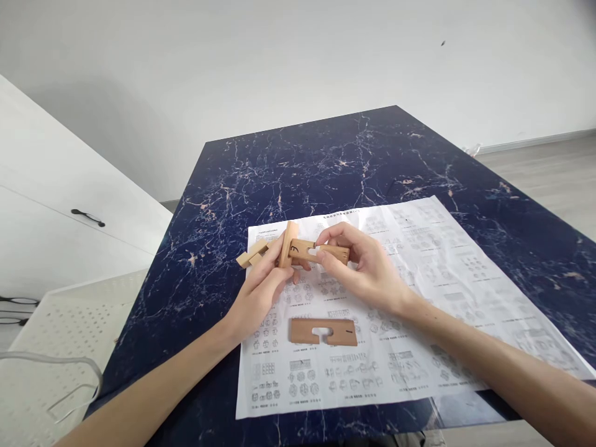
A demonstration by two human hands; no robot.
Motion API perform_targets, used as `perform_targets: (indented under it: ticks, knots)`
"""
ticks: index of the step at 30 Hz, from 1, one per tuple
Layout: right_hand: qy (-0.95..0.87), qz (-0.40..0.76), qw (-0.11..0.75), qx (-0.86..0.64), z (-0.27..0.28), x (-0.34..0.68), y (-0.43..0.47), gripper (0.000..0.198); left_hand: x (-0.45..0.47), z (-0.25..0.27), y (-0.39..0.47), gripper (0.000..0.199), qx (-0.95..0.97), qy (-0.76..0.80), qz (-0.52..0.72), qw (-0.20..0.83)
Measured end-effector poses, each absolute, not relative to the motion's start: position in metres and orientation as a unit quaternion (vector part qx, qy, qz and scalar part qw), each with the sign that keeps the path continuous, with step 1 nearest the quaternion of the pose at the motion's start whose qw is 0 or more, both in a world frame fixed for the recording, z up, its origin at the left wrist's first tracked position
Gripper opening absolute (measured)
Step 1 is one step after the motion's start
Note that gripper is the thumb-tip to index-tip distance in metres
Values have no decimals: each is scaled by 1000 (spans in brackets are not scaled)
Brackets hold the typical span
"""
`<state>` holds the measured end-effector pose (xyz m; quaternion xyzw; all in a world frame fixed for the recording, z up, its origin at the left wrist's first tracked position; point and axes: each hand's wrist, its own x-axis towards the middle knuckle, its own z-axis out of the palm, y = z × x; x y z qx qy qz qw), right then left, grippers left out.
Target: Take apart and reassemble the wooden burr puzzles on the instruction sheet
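My left hand [265,282] is closed around interlocked wooden puzzle pieces [289,241]; one flat piece stands up on edge and lighter bar ends [252,253] stick out on the far left. With thumb and fingers, my right hand [361,264] pinches a notched wooden piece [302,249] that bears a dark mark and meets the pieces in my left hand. Whether the parts are locked together there is hidden by my fingers. Below my hands, a loose brown wooden piece [302,331] with a T-shaped notch lies flat on the printed sheet [372,347].
The sheet, covered in small assembly drawings, lies on a dark blue marbled table [298,167]. White cabinets [56,205] with a black handle stand at the left, beside a white perforated surface [46,335] with a pale cable [60,356]. A pale wall [298,62] is behind.
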<state>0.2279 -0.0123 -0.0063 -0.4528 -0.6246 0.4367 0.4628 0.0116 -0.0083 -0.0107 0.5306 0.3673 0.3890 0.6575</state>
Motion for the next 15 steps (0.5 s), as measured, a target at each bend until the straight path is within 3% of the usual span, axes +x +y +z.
perform_targets:
  ticks: [15]
  knots:
    - [-657, 423, 437, -446, -5, 227, -15, 11, 12, -7, -9, 59, 533, 376, 373, 660]
